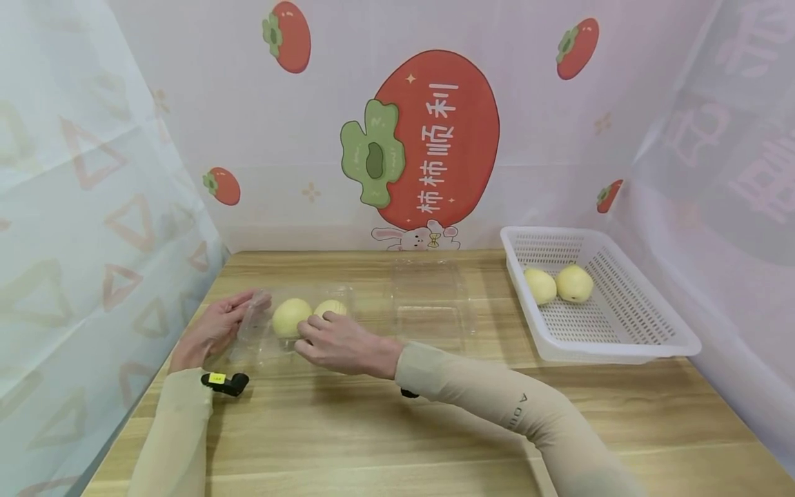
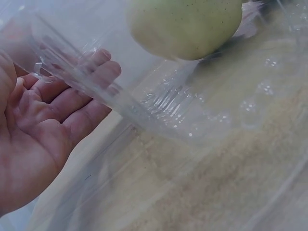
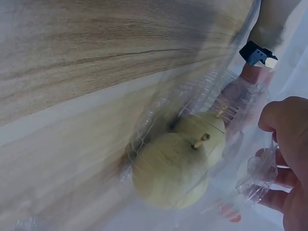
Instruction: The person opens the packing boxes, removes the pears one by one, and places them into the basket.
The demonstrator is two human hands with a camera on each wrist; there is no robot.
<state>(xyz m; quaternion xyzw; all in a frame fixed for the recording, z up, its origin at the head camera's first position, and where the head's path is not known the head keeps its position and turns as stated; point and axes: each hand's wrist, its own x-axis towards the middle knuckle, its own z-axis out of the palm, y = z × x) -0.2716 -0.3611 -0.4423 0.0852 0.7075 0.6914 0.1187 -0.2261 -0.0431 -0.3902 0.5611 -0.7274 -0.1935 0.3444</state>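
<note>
Two pale yellow-green pears with short stems, the left pear (image 1: pixel 290 318) and the right pear (image 3: pixel 166 171), sit side by side in a clear plastic clamshell box (image 1: pixel 273 351) on the table's left. My left hand (image 1: pixel 214 326) holds the box's left side, where a clear panel stands up, with its fingers (image 2: pixel 79 108) behind the plastic. Reaching across from the right, my right hand (image 1: pixel 341 343) grips a clear folded edge of the box between thumb and fingers. In the head view that hand partly hides the right pear.
Another clear plastic box (image 1: pixel 428 321) lies open farther back, mid-table. At the right stands a white perforated basket (image 1: pixel 627 352) with two more pears (image 1: pixel 574 284). A printed cloth backdrop (image 1: pixel 546 138) rises behind the wooden table (image 1: pixel 348 435), with cloth on both sides.
</note>
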